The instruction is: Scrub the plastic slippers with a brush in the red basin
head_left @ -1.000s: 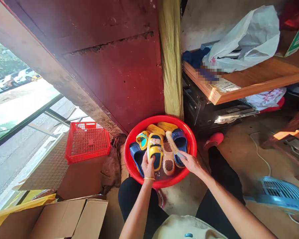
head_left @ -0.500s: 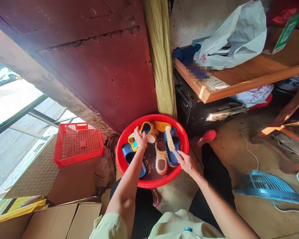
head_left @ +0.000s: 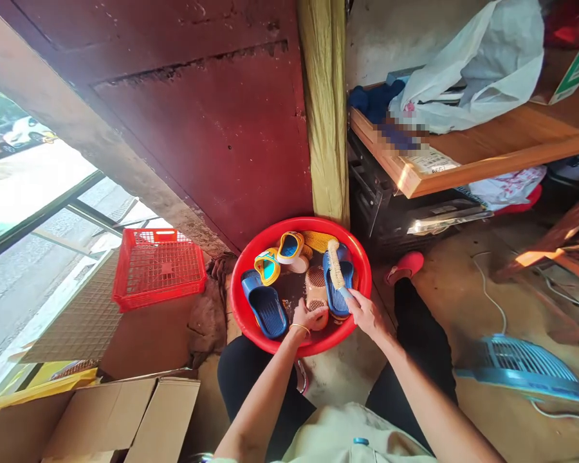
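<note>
My left hand (head_left: 305, 317) is closed on the near end of a pinkish-tan slipper (head_left: 316, 283) lying sole up in a red basin (head_left: 301, 224). My right hand (head_left: 365, 313) grips the blue handle of a scrubbing brush (head_left: 336, 265) with pale bristles, held over a blue slipper (head_left: 338, 302) at the right side of the basin. Another blue slipper (head_left: 266, 305) leans at the left. Smaller yellow-and-blue shoes (head_left: 290, 247) and a yellow sole (head_left: 321, 241) sit toward the back. Dark water shows between them.
To the left a red plastic crate (head_left: 161, 270) rests above cardboard, with an open cardboard box (head_left: 110, 411) nearer. A maroon door (head_left: 212, 141) stands behind the basin. On the right are a wooden shelf (head_left: 506, 154) and a blue fan (head_left: 535, 370) on the floor.
My left hand has moved from the yellow-and-blue shoes at the back left to the near end of the pinkish-tan slipper. My right hand still holds the brush over the blue slipper.
</note>
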`<move>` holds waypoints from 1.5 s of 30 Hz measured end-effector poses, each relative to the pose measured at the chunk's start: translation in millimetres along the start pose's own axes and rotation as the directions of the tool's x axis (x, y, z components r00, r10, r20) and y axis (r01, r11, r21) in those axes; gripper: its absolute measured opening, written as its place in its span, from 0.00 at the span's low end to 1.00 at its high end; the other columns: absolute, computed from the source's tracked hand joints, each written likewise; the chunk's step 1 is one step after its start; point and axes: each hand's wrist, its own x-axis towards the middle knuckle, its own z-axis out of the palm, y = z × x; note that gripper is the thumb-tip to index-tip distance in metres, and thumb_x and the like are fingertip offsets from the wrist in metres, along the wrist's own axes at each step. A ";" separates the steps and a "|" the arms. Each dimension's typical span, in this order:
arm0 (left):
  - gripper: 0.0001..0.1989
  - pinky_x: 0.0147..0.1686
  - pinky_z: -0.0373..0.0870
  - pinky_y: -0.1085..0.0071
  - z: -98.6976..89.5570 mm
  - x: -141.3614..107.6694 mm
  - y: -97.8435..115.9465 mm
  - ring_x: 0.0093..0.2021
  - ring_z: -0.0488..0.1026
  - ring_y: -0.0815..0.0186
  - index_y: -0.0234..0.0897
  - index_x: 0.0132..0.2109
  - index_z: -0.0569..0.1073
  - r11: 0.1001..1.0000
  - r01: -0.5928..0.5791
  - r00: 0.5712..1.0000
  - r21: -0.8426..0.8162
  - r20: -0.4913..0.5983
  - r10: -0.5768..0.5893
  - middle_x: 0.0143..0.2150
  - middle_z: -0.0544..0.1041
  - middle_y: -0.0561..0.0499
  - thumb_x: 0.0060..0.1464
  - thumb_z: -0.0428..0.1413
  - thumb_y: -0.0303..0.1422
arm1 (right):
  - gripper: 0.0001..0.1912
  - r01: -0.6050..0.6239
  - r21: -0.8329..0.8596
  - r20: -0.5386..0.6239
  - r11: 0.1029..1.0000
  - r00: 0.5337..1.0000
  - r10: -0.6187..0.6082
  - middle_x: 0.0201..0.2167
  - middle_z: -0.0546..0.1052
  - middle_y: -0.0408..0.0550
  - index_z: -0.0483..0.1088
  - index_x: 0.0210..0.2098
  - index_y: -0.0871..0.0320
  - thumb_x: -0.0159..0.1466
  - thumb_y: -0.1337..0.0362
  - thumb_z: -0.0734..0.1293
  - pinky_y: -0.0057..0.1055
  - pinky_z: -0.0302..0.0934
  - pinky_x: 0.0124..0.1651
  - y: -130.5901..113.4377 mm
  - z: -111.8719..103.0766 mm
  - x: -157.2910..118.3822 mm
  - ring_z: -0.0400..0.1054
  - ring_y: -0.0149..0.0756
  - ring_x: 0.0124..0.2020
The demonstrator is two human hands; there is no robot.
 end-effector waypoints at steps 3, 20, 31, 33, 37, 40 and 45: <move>0.31 0.45 0.72 0.64 -7.5 -0.5 13.9 0.46 0.78 0.53 0.32 0.46 0.78 0.970 0.141 0.987 -0.196 0.102 -0.123 0.44 0.81 0.38 0.37 0.70 0.47 | 0.26 0.060 -0.071 -0.048 0.996 0.997 -0.064 0.44 0.82 0.54 0.72 0.56 0.58 0.69 0.51 0.56 0.29 0.67 0.43 3.2 3.0 -2.5 0.77 0.40 0.42; 0.40 0.45 0.73 0.65 -71.2 -33.0 19.0 0.44 0.78 0.60 0.38 0.59 0.72 0.953 -0.081 0.997 -0.293 -0.029 0.076 0.45 0.81 0.46 0.35 0.71 0.36 | 0.25 0.149 -0.445 0.125 0.883 0.987 -0.104 0.46 0.81 0.53 0.63 0.66 0.54 0.72 0.61 0.56 0.29 0.67 0.46 -61.9 34.4 -20.3 0.76 0.38 0.43; 0.42 0.46 0.73 0.65 -57.1 -33.8 18.8 0.43 0.77 0.59 0.36 0.59 0.71 0.941 -0.159 0.986 -0.298 -0.094 0.136 0.44 0.80 0.48 0.33 0.71 0.36 | 0.26 0.150 -0.727 0.215 0.671 0.977 0.015 0.46 0.78 0.51 0.57 0.69 0.44 0.73 0.57 0.54 0.30 0.66 0.40 -81.2 16.9 21.2 0.76 0.39 0.39; 0.42 0.46 0.73 0.65 -57.0 -34.6 19.7 0.44 0.77 0.59 0.37 0.59 0.70 0.940 -0.170 0.985 -0.297 -0.074 0.155 0.45 0.80 0.48 0.33 0.71 0.36 | 0.25 0.126 -0.716 0.176 0.687 0.984 0.002 0.45 0.79 0.52 0.59 0.68 0.48 0.73 0.59 0.53 0.29 0.66 0.41 -80.9 16.8 32.7 0.76 0.39 0.40; 0.41 0.48 0.72 0.64 -58.0 -34.5 20.3 0.47 0.76 0.57 0.37 0.59 0.70 0.938 -0.190 0.981 -0.290 -0.083 0.173 0.46 0.79 0.47 0.34 0.71 0.35 | 0.26 0.253 -0.667 0.252 0.701 0.962 -0.108 0.41 0.79 0.52 0.59 0.69 0.49 0.73 0.59 0.53 0.28 0.65 0.37 -73.6 29.7 4.7 0.75 0.38 0.37; 0.39 0.49 0.72 0.64 -57.6 -31.8 20.5 0.46 0.76 0.57 0.37 0.57 0.71 0.932 -0.202 0.979 -0.300 -0.085 0.184 0.46 0.79 0.47 0.35 0.71 0.35 | 0.27 0.360 -0.629 0.352 0.689 0.922 -0.161 0.39 0.79 0.51 0.59 0.69 0.45 0.72 0.58 0.54 0.26 0.64 0.33 -67.7 38.9 -23.0 0.75 0.36 0.33; 0.39 0.50 0.71 0.63 -54.7 -29.5 20.9 0.47 0.76 0.56 0.37 0.57 0.73 0.947 -0.184 0.981 -0.265 0.003 0.192 0.45 0.80 0.48 0.34 0.71 0.35 | 0.26 0.228 -0.653 0.197 0.722 0.972 -0.128 0.42 0.79 0.50 0.59 0.68 0.44 0.72 0.57 0.54 0.28 0.66 0.36 -72.4 26.4 5.5 0.75 0.37 0.35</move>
